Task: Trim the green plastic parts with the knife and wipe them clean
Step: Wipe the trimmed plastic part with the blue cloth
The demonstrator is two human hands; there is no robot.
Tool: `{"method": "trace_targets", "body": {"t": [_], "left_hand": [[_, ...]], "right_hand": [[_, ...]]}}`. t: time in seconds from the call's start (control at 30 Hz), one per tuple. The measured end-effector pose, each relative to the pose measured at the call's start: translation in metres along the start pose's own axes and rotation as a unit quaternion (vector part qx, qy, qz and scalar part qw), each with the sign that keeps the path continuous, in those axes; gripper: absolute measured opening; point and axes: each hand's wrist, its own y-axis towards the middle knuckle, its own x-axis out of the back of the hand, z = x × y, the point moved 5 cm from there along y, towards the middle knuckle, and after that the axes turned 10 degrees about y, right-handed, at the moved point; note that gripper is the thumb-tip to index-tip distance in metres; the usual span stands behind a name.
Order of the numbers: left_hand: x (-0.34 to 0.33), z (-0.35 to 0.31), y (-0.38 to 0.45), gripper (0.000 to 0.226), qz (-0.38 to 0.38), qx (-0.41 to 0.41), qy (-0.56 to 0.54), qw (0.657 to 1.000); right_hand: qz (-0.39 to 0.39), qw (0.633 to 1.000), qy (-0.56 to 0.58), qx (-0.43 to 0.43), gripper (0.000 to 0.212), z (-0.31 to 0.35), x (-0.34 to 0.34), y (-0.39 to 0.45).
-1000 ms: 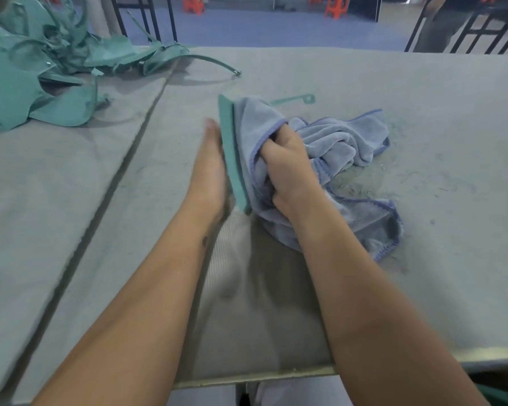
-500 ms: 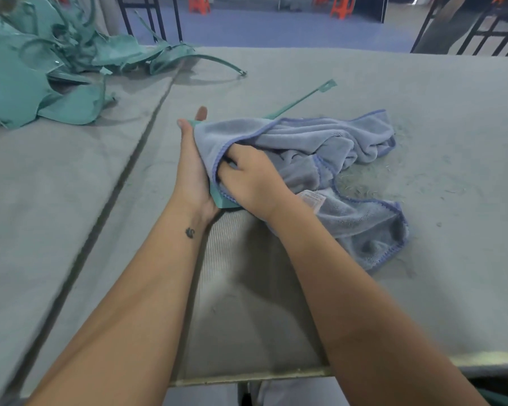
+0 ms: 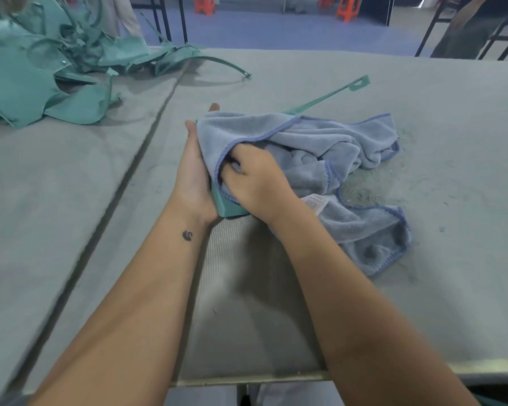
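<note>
Heaped at the far left corner of the grey felt-covered desk (image 3: 71, 200): a tangled pile of teal-green plastic parts (image 3: 41, 71), flat sheets and curved strips overlapping, one thin arched strip (image 3: 217, 64) reaching out to the right along the far edge. Running from that pile toward the near edge, a dark seam (image 3: 123, 183) in the desk covering.

Near the middle of the desk, left hand (image 3: 192, 168) set upright on its edge, fingers straight and together, palm flat against the back of a teal-green plastic piece (image 3: 228, 206) and bracing it. Mostly hidden, that piece: only its lower corner visible between the two hands, plus a long thin arm (image 3: 323, 98) ending in a small rectangular loop, pointing toward the far right.

Just to the right, right hand (image 3: 255, 183) curled and bunched into a light blue microfibre cloth with darker blue stitched edging (image 3: 335, 148), pressing it against the face of the piece. Draped over the top of the piece, spread and crumpled across the desk to the right, with a white label showing by the right wrist.

Further right, beside and partly under the cloth, scattered pale plastic shavings (image 3: 367, 186) on the desk. No knife visible.
</note>
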Motion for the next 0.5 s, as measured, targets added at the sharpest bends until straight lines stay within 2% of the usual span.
{"method": "trace_targets", "body": {"t": [0.07, 0.17, 0.27, 0.4, 0.5], "left_hand": [[-0.008, 0.005, -0.002, 0.058, 0.013, 0.022, 0.020, 0.999], [-0.012, 0.004, -0.002, 0.030, 0.026, -0.031, 0.061, 0.997], [-0.016, 0.002, -0.004, 0.037, 0.065, -0.071, 0.084, 0.992], [-0.016, -0.004, -0.005, 0.042, 0.076, -0.085, 0.090, 0.989], [-0.014, -0.001, -0.001, 0.038, 0.055, -0.064, 0.065, 0.994]], "right_hand": [[-0.009, 0.999, -0.046, -0.009, 0.017, -0.003, 0.000, 0.007], [-0.046, 0.980, -0.192, -0.030, 0.028, -0.018, 0.011, 0.013], [-0.077, 0.948, -0.302, -0.062, 0.029, -0.033, 0.023, 0.014], [-0.078, 0.947, -0.302, -0.076, 0.019, -0.035, 0.029, 0.019], [-0.092, 0.951, -0.294, -0.034, 0.016, -0.025, 0.029, 0.013]]}}
